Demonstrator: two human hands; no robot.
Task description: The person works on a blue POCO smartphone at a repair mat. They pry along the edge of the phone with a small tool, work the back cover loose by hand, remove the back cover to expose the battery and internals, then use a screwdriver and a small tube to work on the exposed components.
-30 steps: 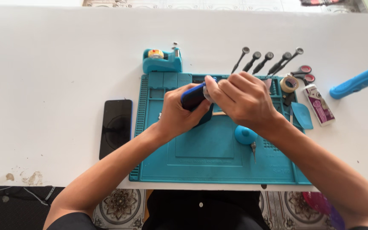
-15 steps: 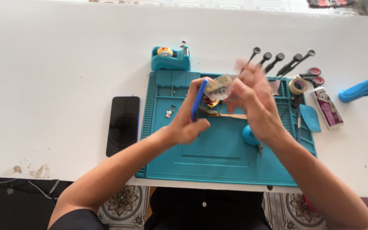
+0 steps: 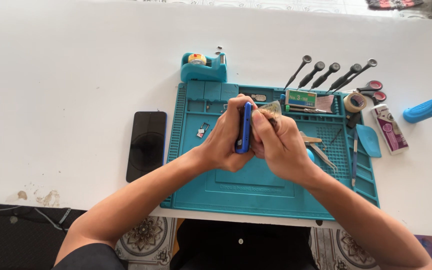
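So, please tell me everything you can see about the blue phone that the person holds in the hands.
The blue phone is a slim device with a glossy blue edge, probably plastic or metal. It stands on edge, so only its thin side shows, running away from the camera. The left hand grips it from the left, and the right hand presses against its right side, where a pale, translucent piece shows at the fingertips. It hangs above the teal work mat, not touching it.
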